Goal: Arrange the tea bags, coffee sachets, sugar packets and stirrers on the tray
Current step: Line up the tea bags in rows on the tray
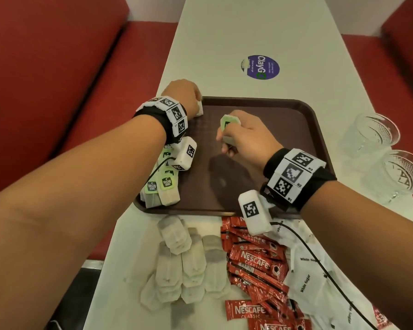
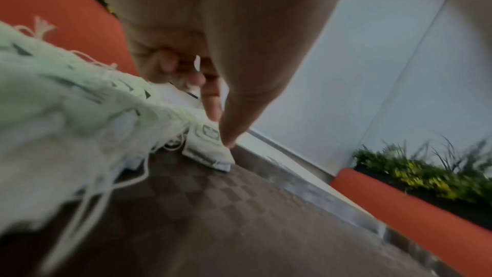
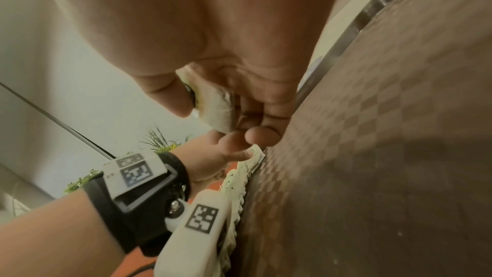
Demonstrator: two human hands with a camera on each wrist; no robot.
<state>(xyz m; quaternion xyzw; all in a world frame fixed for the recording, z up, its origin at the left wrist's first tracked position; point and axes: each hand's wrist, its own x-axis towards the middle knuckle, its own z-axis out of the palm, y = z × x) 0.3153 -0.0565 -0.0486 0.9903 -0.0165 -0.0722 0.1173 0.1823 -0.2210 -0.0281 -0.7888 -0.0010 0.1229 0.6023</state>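
Head view: brown tray (image 1: 305, 120) mid-table; right hand (image 1: 246, 134) pinching a tea bag (image 1: 228, 129) above centre; left hand (image 1: 185, 96) at ten o'clock corner.
Left wrist view: fingertips (image 2: 226, 134) pressing a tea bag (image 2: 207, 149).
Right wrist view: thumb and fingers (image 3: 262, 134) gripping a bag.

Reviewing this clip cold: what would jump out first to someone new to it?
The brown tray at the table's middle, with both hands over it: the right hand holds a tea bag above the bare centre, while the left hand presses another tea bag at the far left corner. Next, the red coffee sachets heaped on the table nearer the person.
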